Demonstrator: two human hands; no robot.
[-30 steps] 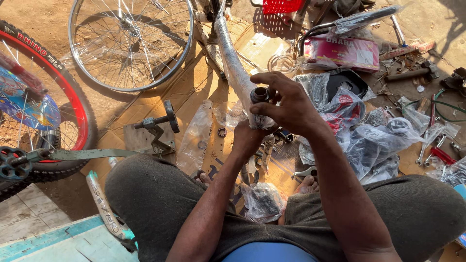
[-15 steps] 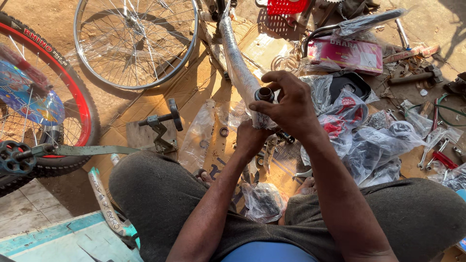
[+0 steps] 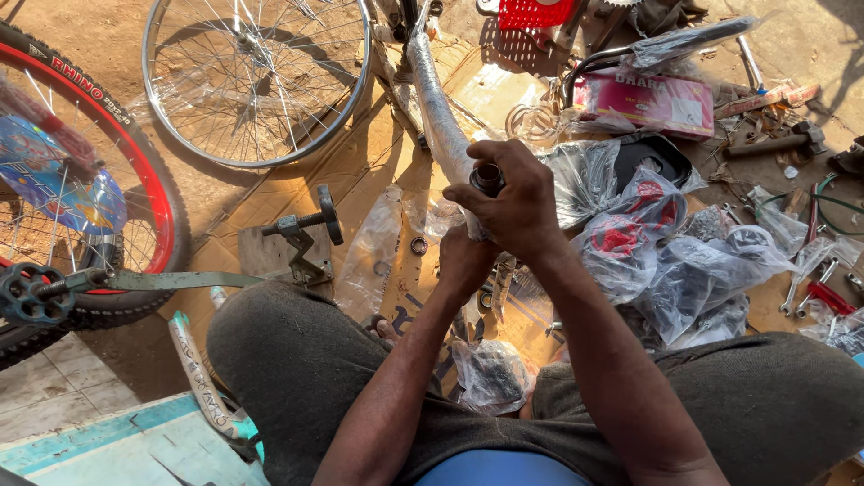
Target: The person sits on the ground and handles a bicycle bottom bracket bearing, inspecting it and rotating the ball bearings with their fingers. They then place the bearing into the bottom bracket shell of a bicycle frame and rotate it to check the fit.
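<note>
Right hand (image 3: 517, 202) closed over open end of wrapped bicycle frame tube (image 3: 438, 108); left hand (image 3: 463, 259) gripping tube below, beside bare spoked wheel (image 3: 256, 76).

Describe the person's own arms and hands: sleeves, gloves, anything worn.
Both forearms are bare, with no sleeve in view. The left hand and right hand wear no gloves, and no ring, watch or band shows on either. No markings can be made out.
</note>
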